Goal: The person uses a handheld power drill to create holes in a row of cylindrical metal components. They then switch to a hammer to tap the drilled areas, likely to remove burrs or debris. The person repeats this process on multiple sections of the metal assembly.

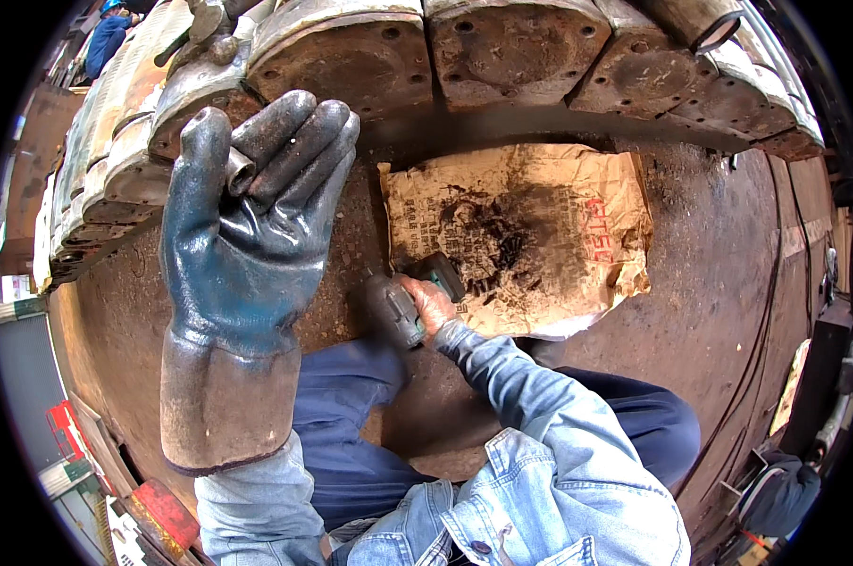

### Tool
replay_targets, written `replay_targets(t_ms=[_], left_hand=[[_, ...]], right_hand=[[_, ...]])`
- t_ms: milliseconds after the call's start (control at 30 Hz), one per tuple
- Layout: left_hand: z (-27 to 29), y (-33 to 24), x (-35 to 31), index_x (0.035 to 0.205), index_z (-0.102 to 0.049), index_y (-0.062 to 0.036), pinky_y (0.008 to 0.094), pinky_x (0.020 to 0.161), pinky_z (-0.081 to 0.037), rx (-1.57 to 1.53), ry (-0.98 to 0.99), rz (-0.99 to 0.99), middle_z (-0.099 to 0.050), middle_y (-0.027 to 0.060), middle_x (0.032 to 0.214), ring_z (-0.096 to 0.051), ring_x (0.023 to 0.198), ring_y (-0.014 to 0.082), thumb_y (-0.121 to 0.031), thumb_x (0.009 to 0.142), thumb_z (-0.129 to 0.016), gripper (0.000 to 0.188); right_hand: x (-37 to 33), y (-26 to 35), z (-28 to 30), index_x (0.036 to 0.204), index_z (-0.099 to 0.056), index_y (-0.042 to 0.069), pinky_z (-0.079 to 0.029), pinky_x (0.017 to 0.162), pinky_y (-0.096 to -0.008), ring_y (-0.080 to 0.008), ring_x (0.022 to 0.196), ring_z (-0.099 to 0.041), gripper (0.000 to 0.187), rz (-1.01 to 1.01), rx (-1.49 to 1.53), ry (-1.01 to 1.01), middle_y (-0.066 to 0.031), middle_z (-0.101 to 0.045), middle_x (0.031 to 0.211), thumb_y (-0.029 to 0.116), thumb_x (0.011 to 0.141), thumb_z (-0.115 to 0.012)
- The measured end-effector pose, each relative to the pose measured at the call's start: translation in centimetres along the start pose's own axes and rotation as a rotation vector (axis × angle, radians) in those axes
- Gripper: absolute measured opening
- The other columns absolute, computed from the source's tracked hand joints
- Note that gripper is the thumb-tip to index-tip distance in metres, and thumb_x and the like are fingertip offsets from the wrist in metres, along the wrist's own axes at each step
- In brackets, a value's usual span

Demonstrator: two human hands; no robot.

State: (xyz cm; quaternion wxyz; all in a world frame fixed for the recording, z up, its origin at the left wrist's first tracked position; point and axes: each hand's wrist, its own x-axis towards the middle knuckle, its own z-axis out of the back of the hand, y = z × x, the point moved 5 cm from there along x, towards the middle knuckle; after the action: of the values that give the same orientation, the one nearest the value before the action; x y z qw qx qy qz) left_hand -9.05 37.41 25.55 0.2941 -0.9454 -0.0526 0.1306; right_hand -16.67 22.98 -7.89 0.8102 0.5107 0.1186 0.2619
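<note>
Socket (241,171) pinched in my gloved left hand (247,236), raised near rusty flanges (351,66) | bare right hand (433,307) grasps impact wrench (417,297) low by stained paper sack (521,236) | advice: seat socket squarely, keep wrench steady.

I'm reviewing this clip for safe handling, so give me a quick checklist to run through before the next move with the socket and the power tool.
1. Left hand gloved: ok.
2. Metal socket pinched firmly between thumb and fingers: ok.
3. Right hand gripping the power tool: ok.
4. Right hand gloved: not ok, it looks bare.
5. Socket seated on the tool: not ok, they are apart.
6. Tool running or stopped: cannot tell.
</note>
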Motion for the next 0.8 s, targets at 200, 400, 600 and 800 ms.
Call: replay_targets(t_ms=[200, 400, 600, 800], left_hand=[[-0.3, 1.0, 0.6, 0.124, -0.06, 0.0167, 0.0546, 0.119, -0.042, 0.0, 0.036, 0.029, -0.063, 0.0355, 0.125, -0.057, 0.129, 0.046, -0.036, 0.107, -0.052, 0.056], [-0.3, 0.5, 0.2, 0.126, -0.059, 0.016, 0.0538, 0.121, -0.039, -0.005, 0.089, 0.047, -0.062, 0.0366, 0.127, -0.055, 0.132, 0.0459, -0.037, 0.107, -0.053, 0.057], [-0.2, 0.5, -0.1, 0.13, -0.059, 0.0136, 0.0551, 0.125, -0.031, -0.001, 0.038, 0.027, -0.06, 0.0355, 0.131, -0.048, 0.139, 0.0457, -0.039, 0.106, -0.053, 0.058], [0.3, 0.2, 0.2, 0.132, -0.057, 0.0143, 0.0551, 0.126, -0.03, 0.027, 0.072, 0.009, -0.057, 0.0366, 0.134, -0.045, 0.141, 0.046, -0.04, 0.107, -0.049, 0.061]], right_hand=[[0.6, -2.9, -1.0, 0.12, -0.069, 0.003, -0.059, 0.089, -0.0323, -0.0173, 0.097, -0.071, 0.024, -0.684, 1.86, -0.009, -0.0076, -0.074, 0.11, 0.014, 0.099, -0.067], [1.3, -8.5, 2.7, 0.125, -0.066, 0.002, -0.062, 0.084, -0.0354, -0.0196, 0.093, -0.072, 0.037, -0.63, 1.532, -0.328, -0.0115, -0.074, 0.105, 0.022, 0.095, -0.075], [3.2, -9.5, 6.9, 0.132, -0.059, 0.007, -0.062, 0.085, -0.0432, -0.0274, 0.099, -0.07, 0.048, -0.351, 0.935, -0.441, -0.0135, -0.069, 0.112, 0.021, 0.09, -0.078], [6.2, -14.0, 1.8, 0.135, -0.057, 0.009, -0.06, 0.09, -0.0368, -0.0201, 0.101, -0.067, 0.048, -0.223, 1.582, -0.471, -0.0097, -0.066, 0.12, 0.006, 0.091, -0.076]])
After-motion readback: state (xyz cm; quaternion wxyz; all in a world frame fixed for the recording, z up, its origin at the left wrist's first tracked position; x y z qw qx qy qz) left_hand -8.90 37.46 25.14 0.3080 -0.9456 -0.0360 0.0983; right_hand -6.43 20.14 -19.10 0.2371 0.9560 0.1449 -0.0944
